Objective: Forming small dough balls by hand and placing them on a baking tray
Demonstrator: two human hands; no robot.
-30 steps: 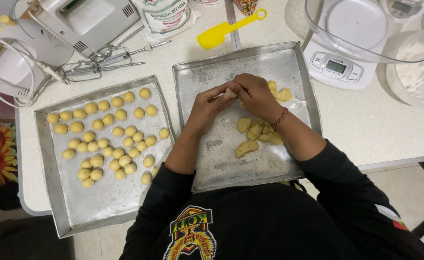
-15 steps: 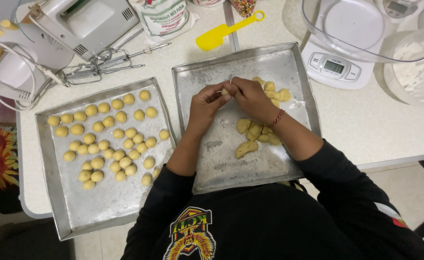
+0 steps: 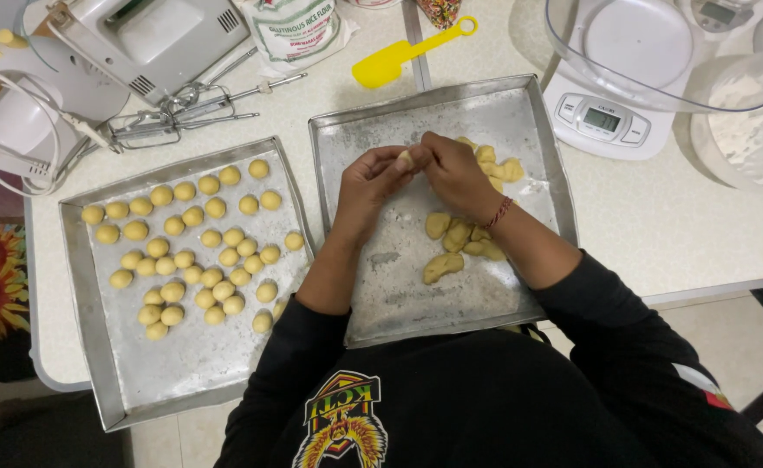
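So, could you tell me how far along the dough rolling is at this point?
Done: several dozen dough balls lie on the left tray. In hand: the left hand and right hand pinch one small dough piece over the floured right tray. Left: irregular dough chunks on that tray remain unshaped.
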